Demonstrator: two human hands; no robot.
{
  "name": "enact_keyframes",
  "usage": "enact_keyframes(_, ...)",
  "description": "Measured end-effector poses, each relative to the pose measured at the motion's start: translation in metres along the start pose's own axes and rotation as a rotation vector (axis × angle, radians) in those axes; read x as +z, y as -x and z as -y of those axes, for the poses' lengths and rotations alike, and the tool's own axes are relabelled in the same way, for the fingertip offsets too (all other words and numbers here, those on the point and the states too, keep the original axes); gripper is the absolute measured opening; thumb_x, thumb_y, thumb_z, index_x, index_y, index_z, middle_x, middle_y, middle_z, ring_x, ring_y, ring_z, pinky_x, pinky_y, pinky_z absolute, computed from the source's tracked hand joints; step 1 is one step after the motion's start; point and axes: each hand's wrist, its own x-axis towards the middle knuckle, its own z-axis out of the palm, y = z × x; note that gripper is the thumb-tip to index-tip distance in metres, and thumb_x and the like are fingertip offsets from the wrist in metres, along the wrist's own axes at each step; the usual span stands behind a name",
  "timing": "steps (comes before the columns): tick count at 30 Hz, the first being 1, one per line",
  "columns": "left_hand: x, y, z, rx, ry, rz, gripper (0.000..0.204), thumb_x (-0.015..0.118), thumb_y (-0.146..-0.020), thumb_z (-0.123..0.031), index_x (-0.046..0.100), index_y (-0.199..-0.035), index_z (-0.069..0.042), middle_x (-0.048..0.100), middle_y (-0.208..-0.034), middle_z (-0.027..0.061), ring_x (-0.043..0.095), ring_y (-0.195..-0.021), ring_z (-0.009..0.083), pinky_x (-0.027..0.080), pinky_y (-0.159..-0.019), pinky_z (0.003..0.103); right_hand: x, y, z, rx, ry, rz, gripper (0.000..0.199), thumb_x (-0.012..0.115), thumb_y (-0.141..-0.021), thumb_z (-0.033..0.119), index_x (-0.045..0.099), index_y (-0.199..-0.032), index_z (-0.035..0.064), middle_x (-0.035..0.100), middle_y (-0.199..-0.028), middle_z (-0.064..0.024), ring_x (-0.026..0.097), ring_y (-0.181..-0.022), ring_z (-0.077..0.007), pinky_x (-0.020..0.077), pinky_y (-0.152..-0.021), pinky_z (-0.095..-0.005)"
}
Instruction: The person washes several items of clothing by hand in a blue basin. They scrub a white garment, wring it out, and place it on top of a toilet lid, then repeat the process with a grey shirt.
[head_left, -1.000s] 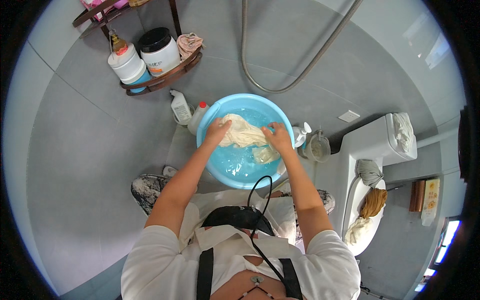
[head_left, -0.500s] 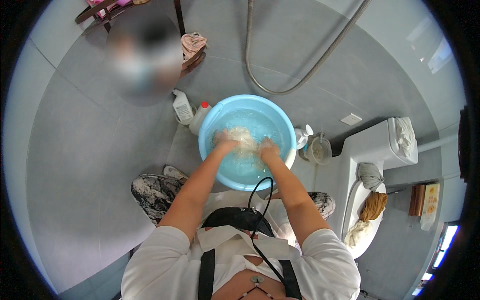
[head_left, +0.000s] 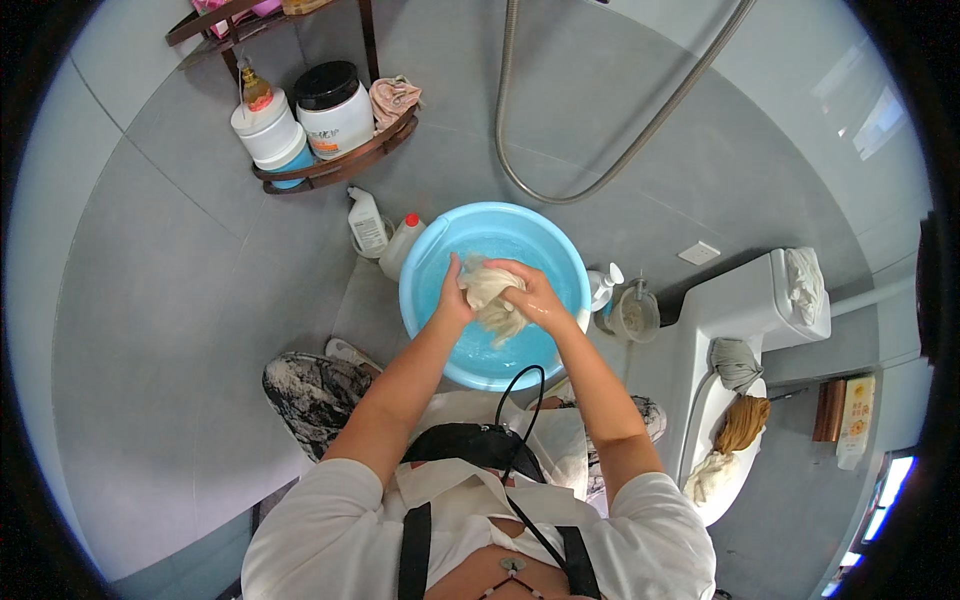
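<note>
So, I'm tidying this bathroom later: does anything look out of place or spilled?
Mildly odd: a grey cloth, a brown cloth and a cream cloth lie bunched on the toilet, an unusual spot. No spill shows.

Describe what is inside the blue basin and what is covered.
Water shows inside the blue basin, with a cream cloth bunched between the left hand and right hand. They hide parts of the cloth, and the basin's bottom directly beneath is covered.

On the floor point(head_left: 374, 318) before me stand a basin point(head_left: 553, 238) and bottles point(head_left: 368, 226); the shelf point(head_left: 347, 166) holds tubs point(head_left: 336, 125) and pink cloth point(head_left: 394, 100).
</note>
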Motion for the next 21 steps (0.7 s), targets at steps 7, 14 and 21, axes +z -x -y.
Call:
enact_keyframes(7,0.032,-0.005,0.004,0.082,-0.060,-0.046,0.036,0.051,-0.081,-0.035,0.048,-0.101,-0.005,0.053,-0.096,0.0123,0.054,-0.087,0.0269,0.045,-0.076,0.041,0.011,0.014,-0.022,-0.174,0.465,-0.281,0.032,0.057,-0.073,0.017,0.053,-0.103,0.0056,0.056,-0.098,-0.0132,0.055,-0.089,-0.0227,0.0429,-0.078,-0.0315)
enact_keyframes(14,0.025,-0.014,0.023,0.115,-0.110,-0.073,0.024,0.051,-0.079,-0.029,0.051,-0.085,-0.005,0.053,-0.080,0.0093,0.054,-0.073,0.0223,0.047,-0.067,0.035,0.027,0.006,-0.022,-0.049,0.691,-0.440,0.033,0.055,-0.077,0.035,0.054,-0.093,0.0058,0.058,-0.087,-0.0187,0.057,-0.078,-0.0315,0.0443,-0.065,-0.0377)
enact_keyframes(21,0.017,-0.016,0.028,0.283,-0.517,-0.211,0.023,0.052,-0.079,-0.026,0.055,-0.086,-0.004,0.058,-0.080,0.0081,0.058,-0.074,0.0198,0.049,-0.064,0.034,0.007,-0.003,-0.039,0.104,0.750,-0.549,0.037,0.044,-0.082,0.038,0.059,-0.082,0.0045,0.059,-0.076,-0.0214,0.056,-0.072,-0.0395,0.0447,-0.062,-0.0427)
